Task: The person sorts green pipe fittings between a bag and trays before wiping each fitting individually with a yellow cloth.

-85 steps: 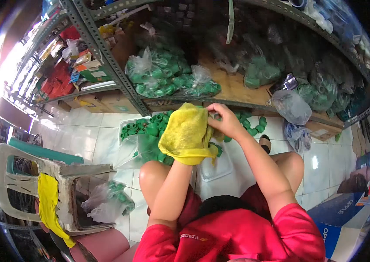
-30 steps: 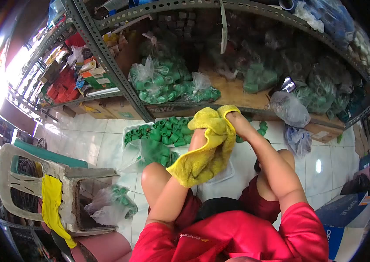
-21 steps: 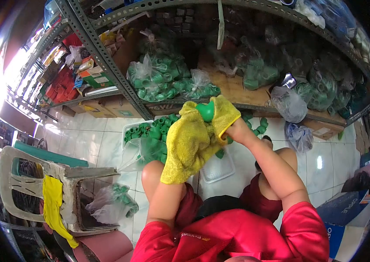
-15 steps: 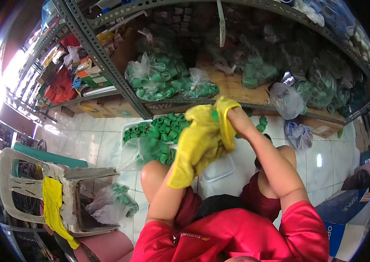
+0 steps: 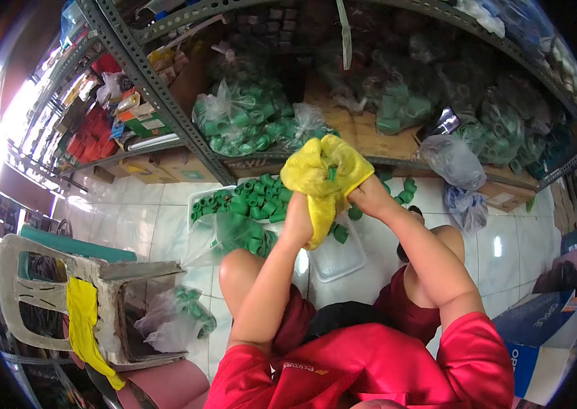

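A yellow cloth (image 5: 326, 153) is bunched between my two hands, in front of me and above the floor. A small green pipe fitting (image 5: 332, 173) peeks out of its folds. My left hand (image 5: 298, 217) grips the cloth from the left, its fingers mostly hidden by the fabric. On the other side my right hand (image 5: 369, 196) is closed on the cloth too, fingertips covered. Below them stands a clear plastic tray (image 5: 339, 266), with a green elbow fitting (image 5: 341, 234) near its far end. Many more green fittings (image 5: 254, 199) fill a tray to the left.
A plastic bag of green fittings (image 5: 230, 238) lies by my left knee. A worn plastic chair (image 5: 108, 273) with a yellow cloth over it stands left. Metal shelving (image 5: 179, 116) with bagged fittings spans the front. A blue-and-white box (image 5: 534, 341) is at the right.
The cloth has been gathered up from around my left wrist and forearm into a bunch between both hands. My left hand now shows, and the elbow fitting by the clear tray has come into view.
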